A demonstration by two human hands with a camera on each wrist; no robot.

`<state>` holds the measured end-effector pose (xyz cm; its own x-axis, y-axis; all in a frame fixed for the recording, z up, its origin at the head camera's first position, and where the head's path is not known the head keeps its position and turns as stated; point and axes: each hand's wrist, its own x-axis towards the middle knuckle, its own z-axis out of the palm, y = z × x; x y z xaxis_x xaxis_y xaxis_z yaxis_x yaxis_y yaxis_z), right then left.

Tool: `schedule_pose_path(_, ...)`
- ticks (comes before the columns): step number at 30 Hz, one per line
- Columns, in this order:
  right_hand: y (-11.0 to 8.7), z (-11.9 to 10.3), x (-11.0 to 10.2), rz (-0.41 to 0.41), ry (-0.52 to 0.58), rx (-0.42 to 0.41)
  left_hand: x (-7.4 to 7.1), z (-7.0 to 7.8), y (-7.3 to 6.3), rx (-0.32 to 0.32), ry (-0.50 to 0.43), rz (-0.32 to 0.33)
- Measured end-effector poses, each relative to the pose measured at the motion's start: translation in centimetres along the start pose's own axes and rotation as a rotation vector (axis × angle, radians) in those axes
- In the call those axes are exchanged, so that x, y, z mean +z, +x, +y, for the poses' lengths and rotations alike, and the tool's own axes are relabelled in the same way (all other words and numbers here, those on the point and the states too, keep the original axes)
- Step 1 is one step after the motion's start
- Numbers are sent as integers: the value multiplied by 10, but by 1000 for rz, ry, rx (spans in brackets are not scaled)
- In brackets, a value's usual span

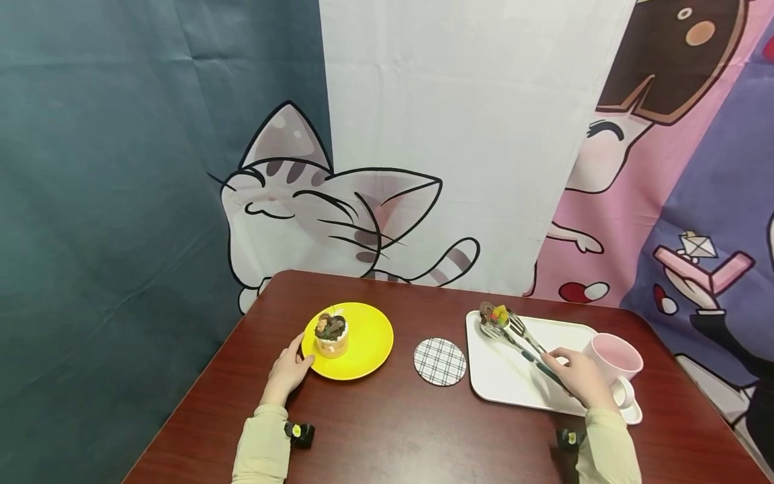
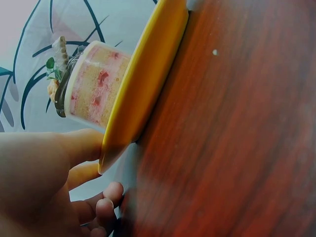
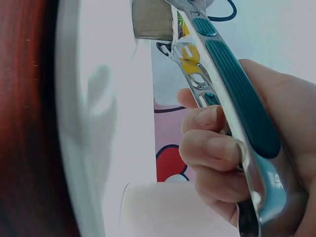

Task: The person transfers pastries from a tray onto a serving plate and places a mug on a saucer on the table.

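Observation:
My left hand [image 1: 289, 368] grips the left rim of a yellow plate [image 1: 370, 343], thumb and forefinger at its edge. On that plate stands a small dessert cup [image 1: 332, 337] with dark topping; pink and tan cake layers show in the left wrist view. My right hand [image 1: 579, 376] holds metal tongs [image 3: 237, 94] with green grips over a white tray [image 1: 502, 376]. The ends of the tongs are around a second dessert cup [image 1: 492, 316] with fruit and chocolate on top, at the tray's far left corner. Whether that cup touches the tray I cannot tell.
A pink mug [image 1: 615, 356] with a white handle stands on the tray's right end, beside my right hand. Between plate and tray lies a round checked coaster [image 1: 439, 361]. The brown wooden table [image 1: 399, 430] ends at a printed curtain [image 1: 423, 101].

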<state>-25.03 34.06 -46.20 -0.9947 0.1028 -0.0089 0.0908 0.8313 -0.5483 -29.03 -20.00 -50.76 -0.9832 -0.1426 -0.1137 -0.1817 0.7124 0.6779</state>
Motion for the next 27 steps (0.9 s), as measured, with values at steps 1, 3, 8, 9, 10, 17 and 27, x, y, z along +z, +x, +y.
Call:
schedule_pose_path(1,1,-1,-1,-3,-2,-4,0,0,0,2,2,-2)
schedule_pose_path(3,4,-2,-2,-11,-10,-7,0,0,1,5,1,-6)
schedule_pose_path(8,8,-6,-5,-22,-34,-27,-1,0,1,8,-5,-9)
schedule_pose_path(9,9,-7,-5,-22,-41,-30,-1,0,1,7,-5,-8)
schedule_pose_path(10,10,-8,-5,-19,-48,-35,-1,0,1,7,-5,-7)
schedule_pose_path(17,18,-9,1,-10,-60,-56,1,0,-1,14,5,22)
schedule_pose_path(27,29,-15,7,-26,-76,-67,-2,3,-1,0,7,2)
